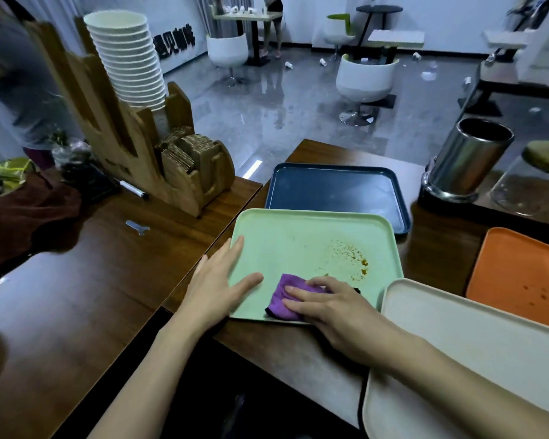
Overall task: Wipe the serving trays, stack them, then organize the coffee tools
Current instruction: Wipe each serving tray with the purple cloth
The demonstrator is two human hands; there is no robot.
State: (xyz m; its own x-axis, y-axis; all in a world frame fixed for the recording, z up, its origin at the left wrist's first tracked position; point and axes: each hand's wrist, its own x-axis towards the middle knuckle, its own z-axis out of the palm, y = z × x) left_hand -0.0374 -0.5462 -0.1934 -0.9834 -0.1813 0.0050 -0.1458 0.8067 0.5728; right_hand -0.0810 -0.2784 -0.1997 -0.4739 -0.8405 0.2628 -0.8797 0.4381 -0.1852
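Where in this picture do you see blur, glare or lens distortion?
Head view: the person in grey at the far left is motion-blurred; the wide lens tilts the stack of paper cups; the glossy floor and dark wooden counter carry pale reflections; the green tray, purple cloth, left hand and right hand are sharp in dim, bluish light.

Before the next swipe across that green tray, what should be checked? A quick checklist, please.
1. Tray held steady: ok, left hand lies flat on the green tray's left edge.
2. Cloth under control: ok, right hand presses the purple cloth onto the tray.
3. Path to the brown stains: ok, nothing lies between the cloth and them.
4. Green tray clean: not ok, stains remain.
5. Orange tray clean: not ok, dark spots show.
6. Blue tray clean: cannot tell.
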